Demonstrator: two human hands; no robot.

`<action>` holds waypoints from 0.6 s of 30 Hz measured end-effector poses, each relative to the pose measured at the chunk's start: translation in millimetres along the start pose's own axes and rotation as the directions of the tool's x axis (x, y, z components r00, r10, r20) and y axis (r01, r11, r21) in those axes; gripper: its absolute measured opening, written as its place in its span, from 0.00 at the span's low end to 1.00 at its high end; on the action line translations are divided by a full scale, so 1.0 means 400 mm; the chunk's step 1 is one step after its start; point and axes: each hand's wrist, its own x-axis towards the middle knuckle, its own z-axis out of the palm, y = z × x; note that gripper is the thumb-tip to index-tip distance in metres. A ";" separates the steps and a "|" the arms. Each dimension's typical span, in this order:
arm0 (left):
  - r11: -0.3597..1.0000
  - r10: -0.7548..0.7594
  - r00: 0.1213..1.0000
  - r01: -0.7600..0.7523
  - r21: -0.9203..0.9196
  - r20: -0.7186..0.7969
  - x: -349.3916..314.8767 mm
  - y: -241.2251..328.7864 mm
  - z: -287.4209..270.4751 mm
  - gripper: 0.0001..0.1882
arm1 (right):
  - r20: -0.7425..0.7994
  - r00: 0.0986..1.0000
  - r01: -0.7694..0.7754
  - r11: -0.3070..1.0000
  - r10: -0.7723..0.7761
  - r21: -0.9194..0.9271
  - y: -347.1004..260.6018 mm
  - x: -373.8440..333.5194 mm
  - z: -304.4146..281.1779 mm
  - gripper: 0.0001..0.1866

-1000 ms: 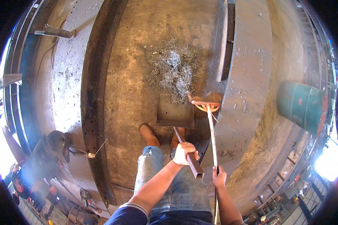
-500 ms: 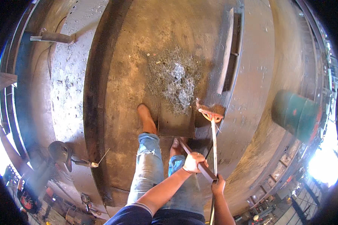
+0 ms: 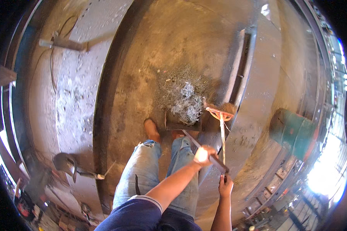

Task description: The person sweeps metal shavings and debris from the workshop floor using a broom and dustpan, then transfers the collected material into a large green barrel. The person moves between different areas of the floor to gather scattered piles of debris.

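My left hand (image 3: 205, 155) is closed around the dark square-section handle of a long-handled dustpan (image 3: 172, 126), whose pan lies on the floor by my right foot. Grey curly metal shavings (image 3: 188, 104) are heaped at its mouth and partly inside it. To the right of the heap, a push broom (image 3: 220, 112) with an orange-red head stands bristles-down, its pale stick running back toward me. My right hand (image 3: 225, 186) is closed at that stick, right by the rear end of the dustpan handle, which partly hides the grip.
Long grey steel beams (image 3: 254, 115) flank me on both sides. A green drum (image 3: 293, 131) stands at the right. On the left beam (image 3: 79, 88) rest a welding mask (image 3: 65, 163) and an electrode holder (image 3: 100, 176). A slotted steel piece (image 3: 238, 73) lies along the right beam.
The pan now sits further under the near edge of the shavings, with some lying in it. My view has shifted and tilted slightly. Both hands keep their grips.
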 end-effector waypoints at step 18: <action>0.970 -0.134 0.984 0.106 0.219 0.120 0.095 0.020 -0.120 0.11 | -0.031 0.928 0.370 0.927 -0.372 -0.064 -0.282 0.621 0.093 0.24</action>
